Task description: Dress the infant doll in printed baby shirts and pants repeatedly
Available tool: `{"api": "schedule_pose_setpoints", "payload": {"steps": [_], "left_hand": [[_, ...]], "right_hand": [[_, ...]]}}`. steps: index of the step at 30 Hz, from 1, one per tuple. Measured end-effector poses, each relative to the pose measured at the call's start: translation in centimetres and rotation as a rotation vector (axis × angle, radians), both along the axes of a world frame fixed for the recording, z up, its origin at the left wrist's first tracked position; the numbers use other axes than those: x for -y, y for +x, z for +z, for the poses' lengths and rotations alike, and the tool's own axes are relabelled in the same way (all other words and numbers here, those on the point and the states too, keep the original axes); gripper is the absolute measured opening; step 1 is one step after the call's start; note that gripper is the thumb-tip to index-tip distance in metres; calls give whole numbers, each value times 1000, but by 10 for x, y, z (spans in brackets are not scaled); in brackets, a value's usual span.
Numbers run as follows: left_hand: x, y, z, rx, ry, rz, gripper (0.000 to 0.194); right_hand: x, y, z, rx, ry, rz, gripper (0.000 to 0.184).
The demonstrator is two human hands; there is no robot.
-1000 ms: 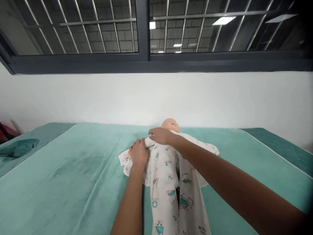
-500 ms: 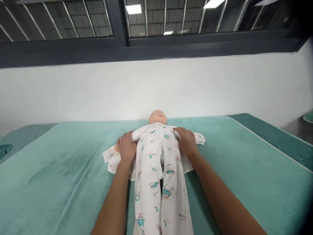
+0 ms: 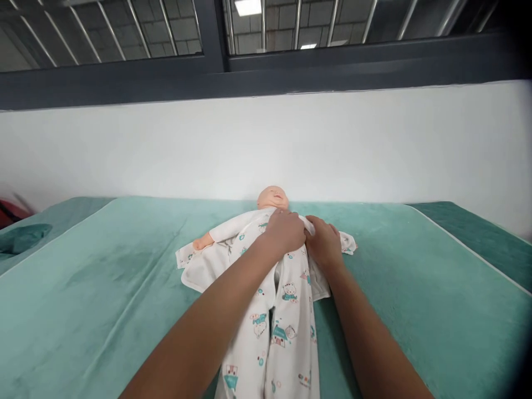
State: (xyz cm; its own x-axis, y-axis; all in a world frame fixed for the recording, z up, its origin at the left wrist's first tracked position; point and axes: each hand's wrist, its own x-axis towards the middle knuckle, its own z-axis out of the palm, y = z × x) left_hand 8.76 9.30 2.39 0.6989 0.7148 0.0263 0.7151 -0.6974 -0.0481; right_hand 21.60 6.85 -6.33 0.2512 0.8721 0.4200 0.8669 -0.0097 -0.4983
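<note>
A baby doll [image 3: 272, 197] lies on its back, head toward the wall. Spread over its front are white printed baby clothes [image 3: 290, 292] with long legs; beneath them is a white long-sleeved top [image 3: 233, 226]. My left hand [image 3: 286, 228] reaches across the chest to the doll's right-hand side in view, its fingers curled and their tips hidden. Beside it my right hand [image 3: 324, 241] is closed around the doll's white-sleeved arm [image 3: 307, 224]. The doll's other arm, with a bare hand [image 3: 203, 241], rests over an open printed sleeve [image 3: 183, 257].
Under the doll is a light green padded surface [image 3: 103, 288] with darker green borders. A white wall [image 3: 187, 149] rises behind it, below a dark window frame [image 3: 266, 72] with metal bars. A red item [image 3: 14, 210] shows at the far left edge.
My left hand has left the doll's left-hand arm and crossed over the chest to meet my right hand. That freed arm now lies stretched outward. The camera view has shifted slightly.
</note>
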Motion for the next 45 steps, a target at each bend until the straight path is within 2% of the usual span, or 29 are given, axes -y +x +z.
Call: {"api": "schedule_pose_setpoints", "payload": {"steps": [5,9,13,17,21,24,27,31,33,36,41,45], "left_hand": [[-15,42,-9,-144,-101,11,24],[-24,53,-18,-199,-167,21,25],[-30,55,-19,-213,-164,78,32],[-30,46,-4,-229,-152,69,32],[-30,16,20,-257,-131,50,39],[-31,-6,27,-294,-127,70,38],[-27,-11,17,-301,-103,78,36],[-19,7,-7,-290,-52,29,33],[-18,13,-11,-284,-31,-12,31],[-23,8,-1,-266,22,-32,31],[-30,-19,30,-241,124,-18,32],[-26,-29,37,-225,178,-12,33]], "right_hand": [[3,8,1,-67,-42,-80,26],[2,11,1,-118,-52,-115,27],[1,13,4,-98,-143,-133,31],[1,22,7,-139,-217,-183,34],[0,32,5,-268,-203,-188,29],[-1,35,1,-344,-191,-160,26],[-3,36,-2,-395,-167,-146,25],[-4,38,-4,-554,-102,-92,30],[-3,38,-3,-666,-72,-59,34],[-1,35,2,-798,-41,-28,34],[2,31,10,-1072,112,-76,29],[1,35,5,-1254,222,-98,26]]}}
